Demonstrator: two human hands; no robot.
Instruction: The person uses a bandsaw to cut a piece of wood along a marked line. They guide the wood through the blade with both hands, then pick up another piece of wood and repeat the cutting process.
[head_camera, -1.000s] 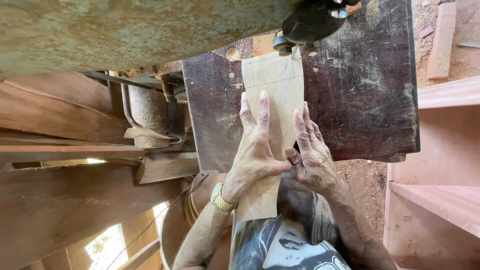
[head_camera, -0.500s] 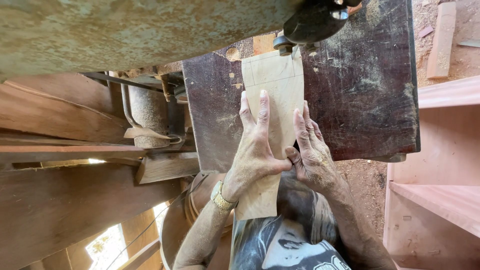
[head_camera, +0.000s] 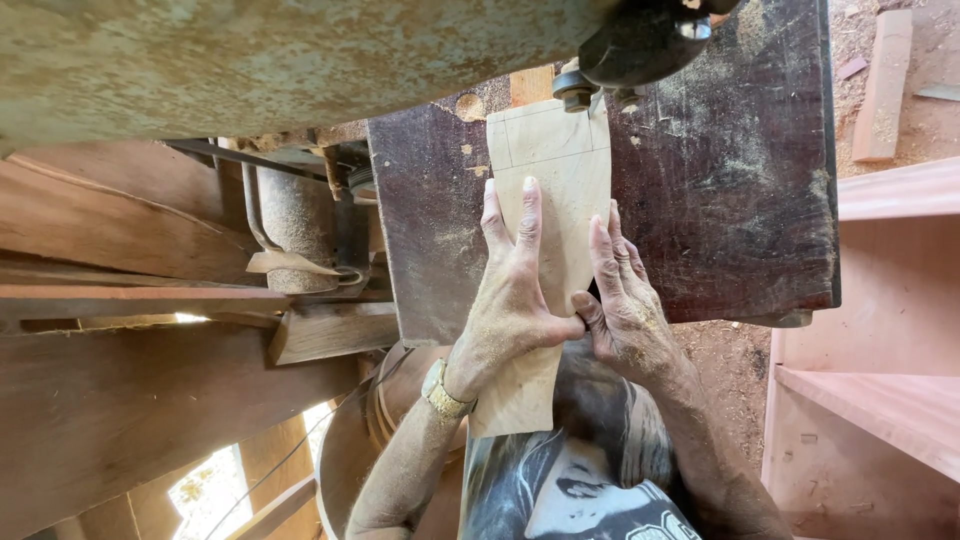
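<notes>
— Two hands on one board: what is under them?

— A pale wooden board (head_camera: 548, 190), narrow and curved along its sides, lying flat on the dark, sawdust-speckled table (head_camera: 730, 180) of a saw machine. Its far end, marked with pencil lines, sits right at the black blade guide (head_camera: 640, 45); its near end hangs off the table edge toward the person's chest.

— How do the hands sit?

— The left hand (head_camera: 515, 300) lies flat on the board, fingers stretched forward and spread narrowly, palm pressing down. The right hand (head_camera: 625, 300) rests along the board's right edge, fingers extended and close together, thumb meeting the left hand's thumb. Neither hand grips; both press flat. Sawdust coats both hands.

— Anything on the wrist?

— A gold-coloured watch (head_camera: 445, 390) on the left wrist.

— And around the machine?

— A worn, greenish machine housing (head_camera: 280, 60) fills the top of the view. Left of the table lie reddish timber planks (head_camera: 120, 300). At right stands a pinkish wooden shelf unit (head_camera: 890, 380), and on the dirt floor beyond the table lies a small wood offcut (head_camera: 882, 85).
</notes>
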